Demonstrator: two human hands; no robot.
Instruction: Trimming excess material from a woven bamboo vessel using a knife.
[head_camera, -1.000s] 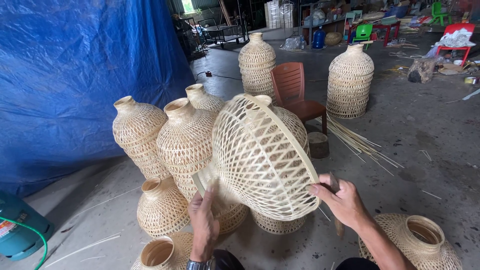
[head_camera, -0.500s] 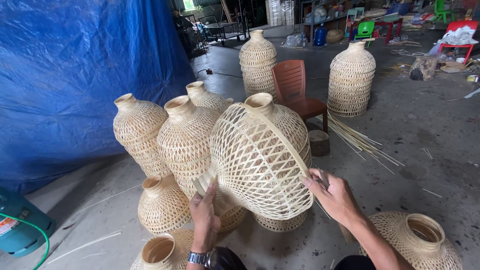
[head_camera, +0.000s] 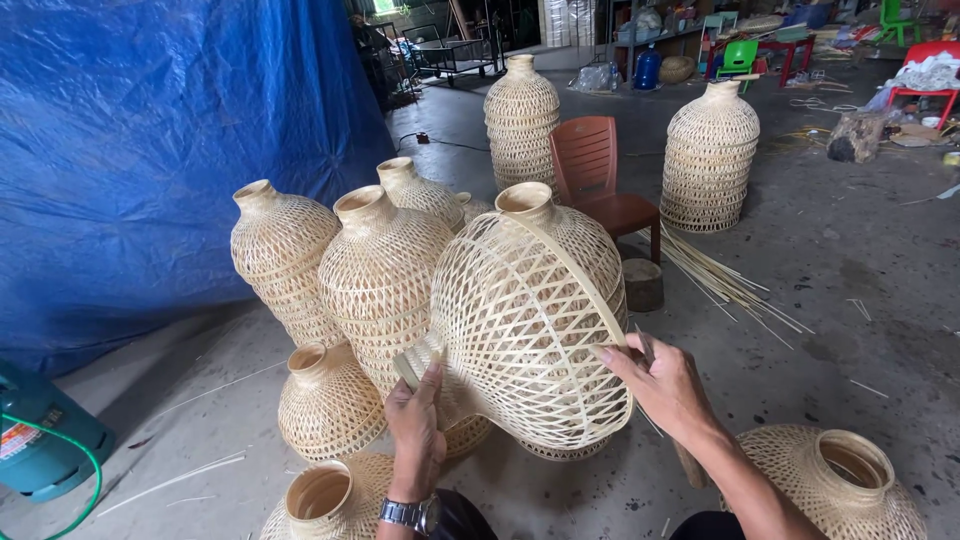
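Pale woven bamboo vase-shaped lampshade (head_camera: 520, 320): held between both hands, long axis tilted neck-up. Left hand (head_camera: 418, 440) grips rim strip; right hand (head_camera: 665, 385) fingers pinch band.

The woven lampshade (head_camera: 525, 320) is pale split bamboo — matt, openwork, slightly rough — against a glossy blue plastic tarpaulin (head_camera: 150, 150), a dull grey concrete floor (head_camera: 850, 270) and a smooth reddish-brown plastic chair (head_camera: 595, 175).

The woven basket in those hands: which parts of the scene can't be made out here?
Head view only:
- Woven basket: its far side is hidden by its own body.
- Right hand: palm faces away.
- Left hand: fingertips tucked behind the rim.
- Bottom basket: cut by the frame edge.
- Back shelves: too small.
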